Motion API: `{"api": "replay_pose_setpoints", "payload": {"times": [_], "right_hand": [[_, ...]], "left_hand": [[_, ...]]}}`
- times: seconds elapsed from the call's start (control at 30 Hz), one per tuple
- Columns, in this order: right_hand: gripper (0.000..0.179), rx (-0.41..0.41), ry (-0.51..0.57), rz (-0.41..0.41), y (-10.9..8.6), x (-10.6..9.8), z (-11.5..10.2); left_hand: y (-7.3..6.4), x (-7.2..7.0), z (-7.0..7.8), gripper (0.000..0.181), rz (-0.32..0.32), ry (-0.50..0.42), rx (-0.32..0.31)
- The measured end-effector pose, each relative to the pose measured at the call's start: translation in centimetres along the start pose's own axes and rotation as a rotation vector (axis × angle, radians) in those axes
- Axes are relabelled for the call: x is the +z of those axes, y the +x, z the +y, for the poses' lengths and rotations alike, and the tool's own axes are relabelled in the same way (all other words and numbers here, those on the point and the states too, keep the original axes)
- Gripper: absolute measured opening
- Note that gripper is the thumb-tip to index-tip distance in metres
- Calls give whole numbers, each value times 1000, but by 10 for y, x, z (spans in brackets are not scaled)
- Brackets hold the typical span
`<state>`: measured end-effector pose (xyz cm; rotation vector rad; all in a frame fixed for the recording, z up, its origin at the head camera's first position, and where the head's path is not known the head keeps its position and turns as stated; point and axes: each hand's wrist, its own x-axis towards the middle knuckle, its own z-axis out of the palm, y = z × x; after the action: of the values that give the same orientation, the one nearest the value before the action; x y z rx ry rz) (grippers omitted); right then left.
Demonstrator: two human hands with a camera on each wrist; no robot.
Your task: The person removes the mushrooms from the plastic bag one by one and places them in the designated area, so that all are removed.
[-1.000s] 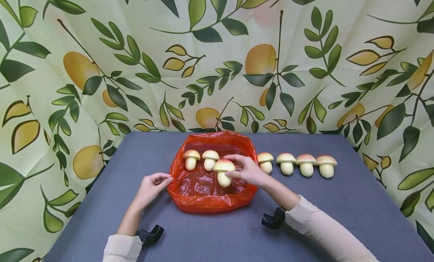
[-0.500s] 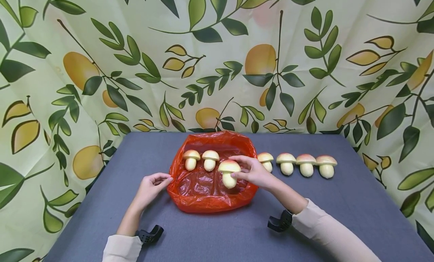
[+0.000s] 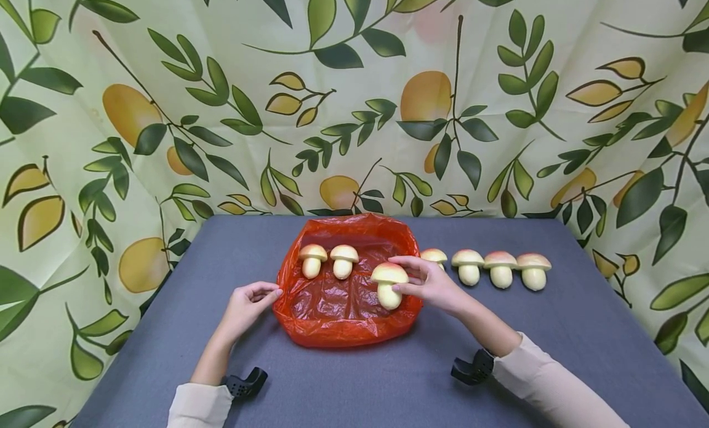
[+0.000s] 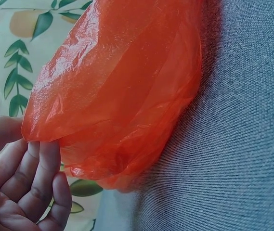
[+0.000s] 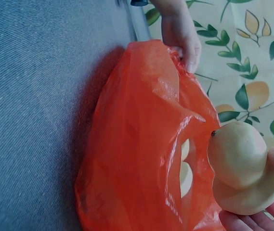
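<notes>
A red plastic bag (image 3: 343, 333) stands on the table with its mouth spread wide. My left hand (image 3: 246, 308) pinches its left rim, and the left wrist view shows the fingertips at the bag's edge (image 4: 103, 86). Over the right part of the opening, my right hand (image 3: 434, 284) grips a model mushroom (image 3: 389, 285) with a pale stem and a yellow-red cap. In the right wrist view, thumb and fingers hold this mushroom (image 5: 240, 161) by its cap, above the rim. Inside the bag lie two similar mushrooms, one at the left (image 3: 312, 265) and one beside it (image 3: 343, 265).
Several more mushrooms lie in a row right of the bag, among them one at the far end (image 3: 533, 271); the nearest (image 3: 434, 255) is partly hidden by my right hand. The grey-blue table (image 3: 343, 385) backs onto a leaf-and-fruit patterned cloth (image 3: 354, 108).
My right hand has drifted to the right with the mushroom, from the bag's middle toward its right rim. The left hand and the bag have stayed in place.
</notes>
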<state>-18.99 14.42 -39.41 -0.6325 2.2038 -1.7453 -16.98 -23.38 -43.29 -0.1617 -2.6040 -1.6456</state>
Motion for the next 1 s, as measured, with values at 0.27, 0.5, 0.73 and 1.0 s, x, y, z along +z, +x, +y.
{"api": "replay_pose_setpoints", "payload": {"times": [0.27,0.5,0.73,1.0], "right_hand": [[56,-31,4,41,-10,-10,8],[57,-32,7,67,-19,-16,13],[57,-54,-6,75,-27,-27,18],[57,-72,14,56,-35,-36,20]], "left_hand": [[0,0,2,21,0,0,-9],[0,1,0,21,-1,1,-17],[0,2,-2,21,-7,-2,-12],[1,1,0,21,-7,-2,-10]]}}
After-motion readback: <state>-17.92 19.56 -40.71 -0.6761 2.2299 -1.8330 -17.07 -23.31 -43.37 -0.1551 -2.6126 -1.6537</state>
